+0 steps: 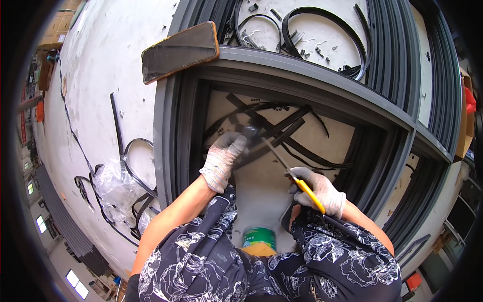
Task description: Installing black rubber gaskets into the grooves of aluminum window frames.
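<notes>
My left hand [226, 153], in a pale knitted work glove, is closed with its fingertips at a small dark piece [249, 132], blurred by motion. My right hand [322, 192], gloved too, grips a yellow-handled tool [308, 195] with a long, narrow grey shaft. The shaft slants up and left so that its tip comes close to the dark piece; whether they touch I cannot tell. Both hands are over the opening of a dark grey metal frame [282, 63]. Black strips [297, 143] lie crossed beneath them inside that opening.
A phone with an orange-edged case [181, 52] rests on the frame's upper left corner. Coiled black strips [327, 15] and small scraps lie beyond. Clear plastic wrap [114, 186] and more strips are at left. A green container [259, 236] stands between my knees. Long grey profiles line the right.
</notes>
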Action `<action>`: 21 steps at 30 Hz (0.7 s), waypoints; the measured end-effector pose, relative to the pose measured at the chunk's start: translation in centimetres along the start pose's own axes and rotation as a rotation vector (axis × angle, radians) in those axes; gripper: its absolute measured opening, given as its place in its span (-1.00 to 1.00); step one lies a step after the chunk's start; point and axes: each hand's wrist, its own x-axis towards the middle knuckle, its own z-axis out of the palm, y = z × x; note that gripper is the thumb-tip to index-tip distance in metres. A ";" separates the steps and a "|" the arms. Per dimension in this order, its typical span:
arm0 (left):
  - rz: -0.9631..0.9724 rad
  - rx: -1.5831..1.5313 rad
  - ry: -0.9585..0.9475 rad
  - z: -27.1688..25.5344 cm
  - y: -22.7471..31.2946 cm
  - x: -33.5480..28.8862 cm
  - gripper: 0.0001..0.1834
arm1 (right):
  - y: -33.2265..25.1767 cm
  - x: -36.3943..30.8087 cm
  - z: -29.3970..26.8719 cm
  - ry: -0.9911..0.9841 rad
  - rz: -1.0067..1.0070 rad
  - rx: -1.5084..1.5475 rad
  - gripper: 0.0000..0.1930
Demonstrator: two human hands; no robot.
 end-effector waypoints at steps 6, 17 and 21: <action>0.028 0.021 0.006 -0.6 -0.7 0.1 -0.63 | 0.7 2.2 1.4 0.027 0.008 0.036 -0.41; 0.140 0.237 -0.002 -0.4 -0.6 0.0 -0.62 | -0.3 3.6 2.4 0.064 -0.044 -0.081 -0.44; 0.170 0.274 0.006 -0.9 -0.9 -0.1 -0.62 | -0.8 3.8 2.6 0.036 -0.009 -0.130 -0.45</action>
